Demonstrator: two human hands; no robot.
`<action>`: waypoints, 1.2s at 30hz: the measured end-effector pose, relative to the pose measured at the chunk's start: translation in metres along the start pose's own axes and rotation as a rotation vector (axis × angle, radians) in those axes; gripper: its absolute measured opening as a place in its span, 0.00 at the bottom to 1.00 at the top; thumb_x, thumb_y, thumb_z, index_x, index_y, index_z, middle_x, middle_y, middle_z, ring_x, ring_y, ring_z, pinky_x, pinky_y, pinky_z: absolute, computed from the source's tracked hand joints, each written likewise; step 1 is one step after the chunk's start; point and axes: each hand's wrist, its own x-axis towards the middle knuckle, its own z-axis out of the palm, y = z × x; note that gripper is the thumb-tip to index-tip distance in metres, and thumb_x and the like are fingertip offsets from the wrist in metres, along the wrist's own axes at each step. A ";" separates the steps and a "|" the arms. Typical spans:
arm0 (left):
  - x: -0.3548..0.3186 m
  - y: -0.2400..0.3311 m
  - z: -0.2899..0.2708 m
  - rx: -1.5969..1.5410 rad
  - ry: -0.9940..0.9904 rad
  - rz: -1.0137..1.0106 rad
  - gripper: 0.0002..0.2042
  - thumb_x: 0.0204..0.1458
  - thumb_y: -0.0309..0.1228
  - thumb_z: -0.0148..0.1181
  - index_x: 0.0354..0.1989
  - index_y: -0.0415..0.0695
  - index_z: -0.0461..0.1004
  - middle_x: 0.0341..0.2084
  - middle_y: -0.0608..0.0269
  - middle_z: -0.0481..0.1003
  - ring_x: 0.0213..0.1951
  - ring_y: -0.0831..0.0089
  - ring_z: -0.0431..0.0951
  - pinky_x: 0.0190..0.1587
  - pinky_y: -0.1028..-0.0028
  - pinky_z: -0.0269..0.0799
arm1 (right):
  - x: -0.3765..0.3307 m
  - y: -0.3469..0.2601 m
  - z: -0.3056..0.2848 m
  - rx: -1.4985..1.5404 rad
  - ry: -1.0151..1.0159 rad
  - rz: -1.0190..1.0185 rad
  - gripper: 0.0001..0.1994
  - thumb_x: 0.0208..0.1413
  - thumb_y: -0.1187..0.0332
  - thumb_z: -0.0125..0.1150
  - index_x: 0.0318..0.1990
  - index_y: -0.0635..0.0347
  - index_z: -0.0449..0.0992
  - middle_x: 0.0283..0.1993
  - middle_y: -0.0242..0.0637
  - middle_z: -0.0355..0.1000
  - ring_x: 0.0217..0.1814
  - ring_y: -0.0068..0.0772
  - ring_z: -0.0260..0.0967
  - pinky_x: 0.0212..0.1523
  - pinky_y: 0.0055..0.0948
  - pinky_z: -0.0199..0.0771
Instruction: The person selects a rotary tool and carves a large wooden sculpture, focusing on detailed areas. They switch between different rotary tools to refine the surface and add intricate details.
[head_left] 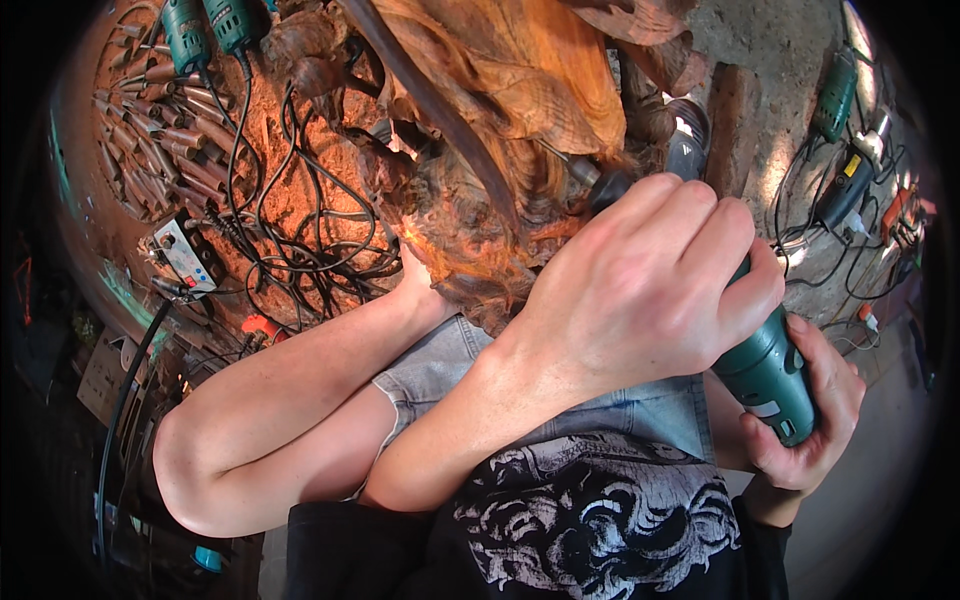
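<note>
Both hands are on a green electric rotary tool [772, 375]. My left hand [645, 275] is closed round its front part, the arm crossing over my lap. Lower right, my right hand [825, 400] wraps the rear of the green body, thumb along its side. The tool's dark nose and thin metal bit [565, 160] point up and left to a large brown wood carving [520, 80]. Whether the bit touches the wood I cannot tell. The carving, with flowing ridges and a dark curved strip, stands just beyond my lap.
Many wooden-handled carving tools [165, 145] lie at the far left. Two more green power tools [187, 35] rest near them. Tangled black cables [310, 215] run over orange wood dust by a small control box [187, 257]. Another green tool [836, 95] and an adapter [846, 187] lie right.
</note>
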 end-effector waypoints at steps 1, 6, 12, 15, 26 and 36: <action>-0.001 0.001 -0.002 0.006 -0.019 -0.002 0.06 0.40 0.28 0.64 0.26 0.44 0.75 0.24 0.66 0.65 0.29 0.69 0.70 0.30 0.71 0.68 | 0.000 -0.001 0.001 0.000 -0.001 0.002 0.33 0.36 0.58 0.74 0.50 0.73 0.80 0.41 0.52 0.81 0.38 0.45 0.83 0.42 0.33 0.81; -0.001 -0.001 0.001 0.002 0.010 0.007 0.06 0.39 0.28 0.64 0.27 0.44 0.75 0.23 0.66 0.64 0.29 0.69 0.70 0.30 0.72 0.68 | 0.002 0.001 0.001 0.010 0.002 -0.013 0.33 0.36 0.59 0.74 0.50 0.73 0.80 0.43 0.53 0.81 0.39 0.47 0.83 0.43 0.35 0.82; -0.001 -0.002 -0.002 0.028 -0.004 0.012 0.07 0.38 0.28 0.64 0.28 0.44 0.75 0.23 0.66 0.64 0.28 0.70 0.69 0.29 0.72 0.68 | 0.005 -0.001 -0.001 0.006 -0.021 -0.017 0.33 0.35 0.59 0.75 0.51 0.74 0.80 0.43 0.53 0.81 0.39 0.48 0.83 0.42 0.35 0.82; 0.000 -0.004 0.001 0.014 0.021 0.020 0.07 0.38 0.28 0.64 0.28 0.45 0.76 0.23 0.67 0.64 0.28 0.70 0.69 0.29 0.72 0.68 | 0.006 -0.002 0.000 0.004 -0.016 -0.012 0.34 0.35 0.59 0.75 0.51 0.74 0.80 0.43 0.53 0.82 0.38 0.47 0.83 0.41 0.35 0.82; -0.003 -0.002 -0.003 0.034 -0.033 0.006 0.07 0.39 0.27 0.65 0.29 0.45 0.77 0.23 0.67 0.63 0.27 0.71 0.70 0.28 0.74 0.69 | 0.008 -0.008 -0.008 0.009 -0.067 0.019 0.33 0.36 0.60 0.74 0.52 0.72 0.80 0.43 0.55 0.82 0.40 0.46 0.84 0.42 0.33 0.82; -0.002 -0.001 -0.003 0.023 -0.042 0.000 0.08 0.39 0.27 0.65 0.30 0.45 0.77 0.24 0.67 0.63 0.27 0.72 0.70 0.27 0.74 0.71 | 0.008 -0.009 -0.012 0.003 -0.094 0.020 0.34 0.36 0.60 0.74 0.53 0.73 0.79 0.45 0.58 0.81 0.42 0.48 0.84 0.45 0.34 0.83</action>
